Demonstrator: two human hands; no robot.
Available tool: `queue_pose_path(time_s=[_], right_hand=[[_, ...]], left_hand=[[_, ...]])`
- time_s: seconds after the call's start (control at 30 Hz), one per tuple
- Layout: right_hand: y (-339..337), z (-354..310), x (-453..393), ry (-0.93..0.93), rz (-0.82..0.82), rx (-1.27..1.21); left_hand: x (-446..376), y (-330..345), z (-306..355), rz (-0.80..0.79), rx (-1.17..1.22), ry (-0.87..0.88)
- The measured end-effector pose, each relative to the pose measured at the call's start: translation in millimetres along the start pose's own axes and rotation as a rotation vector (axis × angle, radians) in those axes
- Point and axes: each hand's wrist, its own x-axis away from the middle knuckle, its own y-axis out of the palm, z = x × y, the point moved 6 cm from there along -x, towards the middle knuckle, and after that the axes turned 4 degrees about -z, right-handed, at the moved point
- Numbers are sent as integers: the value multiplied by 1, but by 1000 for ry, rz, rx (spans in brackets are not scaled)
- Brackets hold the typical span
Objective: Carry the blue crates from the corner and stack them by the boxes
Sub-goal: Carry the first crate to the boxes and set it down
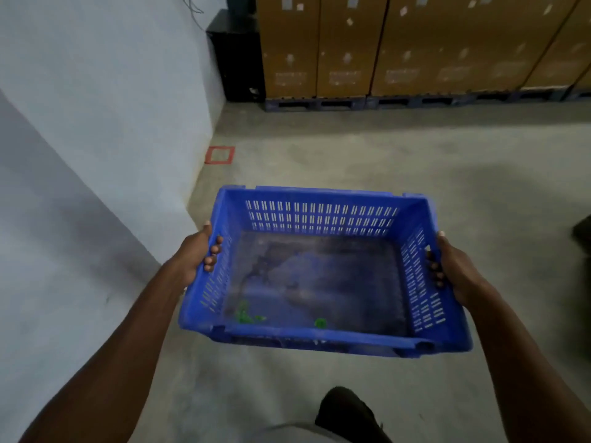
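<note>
One blue crate (319, 270), slotted plastic, rectangular, sits mid-frame; left hand (195, 254) and right hand (454, 266) each grip a side rim. Cardboard boxes (415, 43) line the upper right.

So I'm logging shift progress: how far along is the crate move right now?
Done: nothing visibly; no stack of crates shows by the cardboard boxes on their pallets. In hand: one blue crate, held off the floor, the left hand and right hand gripping its side rims, facing the boxes. Left: cross the concrete floor, set it down by the boxes, fetch any others; the corner supply is out of view.
</note>
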Motion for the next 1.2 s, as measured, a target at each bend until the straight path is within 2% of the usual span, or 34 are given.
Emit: queue_pose_path(time_s=[0.2,0.4,0.67,0.93,1.2], right_hand=[[-23,-58,-154,20,36,-41],[-30,-161,-315,2,-33,-37],[-14,-293,-502,-9,-86,1],[25,-400,-699,1,-99,11],[35,-514,-875,9,-60,-56]], left_hand=[[-152,82,85,-59,-35,2],[-273,142,164,-30,29,-2],[-431,188,272,28,86,-12],[-635,229,386,16,57,-7],[-825,285,531,-37,19,25]])
